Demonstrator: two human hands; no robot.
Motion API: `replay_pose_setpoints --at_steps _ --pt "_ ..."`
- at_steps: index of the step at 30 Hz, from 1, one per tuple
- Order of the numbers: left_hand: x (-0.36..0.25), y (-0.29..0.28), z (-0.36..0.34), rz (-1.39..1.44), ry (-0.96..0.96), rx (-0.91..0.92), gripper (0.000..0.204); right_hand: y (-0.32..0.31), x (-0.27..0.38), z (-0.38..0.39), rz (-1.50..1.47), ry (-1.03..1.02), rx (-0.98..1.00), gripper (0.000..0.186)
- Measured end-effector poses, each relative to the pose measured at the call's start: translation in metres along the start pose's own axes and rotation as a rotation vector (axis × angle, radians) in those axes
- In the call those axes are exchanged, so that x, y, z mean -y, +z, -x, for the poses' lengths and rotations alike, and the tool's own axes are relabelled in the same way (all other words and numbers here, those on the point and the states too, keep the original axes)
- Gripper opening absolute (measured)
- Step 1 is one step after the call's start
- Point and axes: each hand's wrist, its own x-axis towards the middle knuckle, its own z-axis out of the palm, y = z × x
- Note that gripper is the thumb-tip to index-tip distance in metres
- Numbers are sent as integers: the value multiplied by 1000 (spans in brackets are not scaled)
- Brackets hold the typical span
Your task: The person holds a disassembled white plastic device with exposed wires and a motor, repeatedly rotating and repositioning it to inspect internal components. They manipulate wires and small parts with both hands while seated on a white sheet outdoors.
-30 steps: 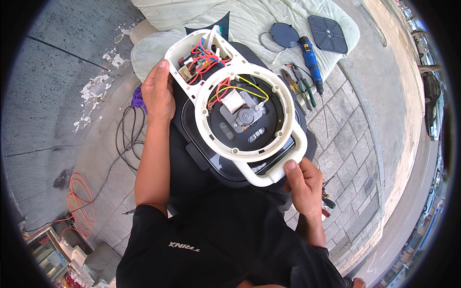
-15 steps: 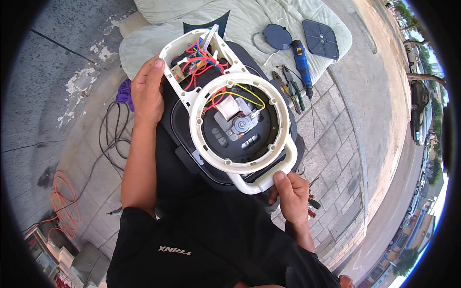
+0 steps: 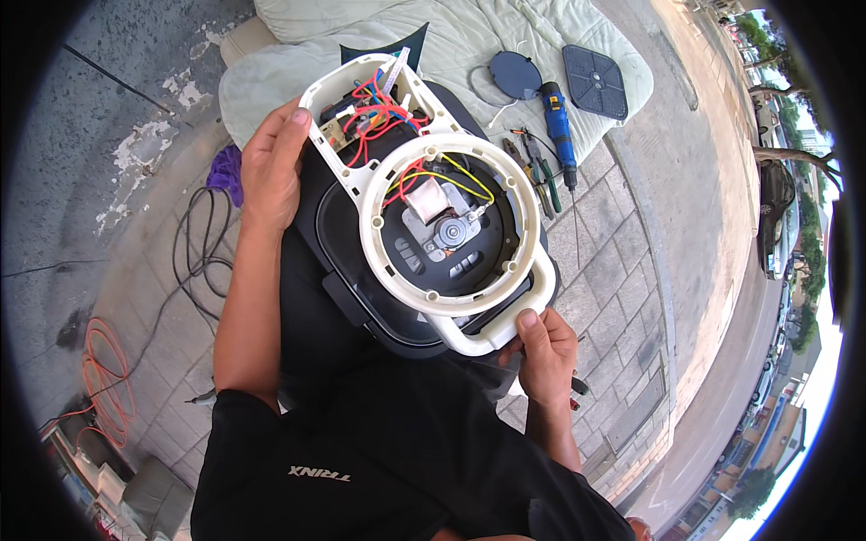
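Note:
A white plastic housing [image 3: 379, 180] with a round ring and a looped handle [image 3: 487, 338] rests over a black appliance body [image 3: 334, 270] on my lap. Inside it are red, blue and yellow wires, a circuit board [image 3: 338, 129] and a metal motor [image 3: 448, 232]. My left hand [image 3: 271, 162] grips the housing's upper-left edge, thumb on the rim. My right hand [image 3: 546, 352] holds the handle at the lower right, thumb on top and fingers curled beneath.
A pale padded mat [image 3: 613, 27] beyond carries a blue drill [image 3: 559, 126], a round dark plate [image 3: 514, 74] and a square one [image 3: 594, 81]. Pliers [image 3: 541, 176] lie nearby. Black cable [image 3: 203, 261], purple cloth [image 3: 225, 173] and orange cord [image 3: 104, 379] are left; a road and parked cars right.
The view has shifted, so the ground and tools appear further left. The housing and both hands have moved slightly relative to them, with both grips held throughout.

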Motion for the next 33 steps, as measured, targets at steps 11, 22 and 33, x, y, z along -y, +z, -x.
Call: replay_pose_setpoints --at_steps 11,22,33 --pt "-4 4 1 54 22 6 49 20 7 13 77 -209 -55 74" --pt "-7 2 1 44 -16 24 48 16 7 2 89 -152 -68 61" --pt "-7 7 -2 91 -13 6 51 6 -20 -15 -288 -67 -47 43"
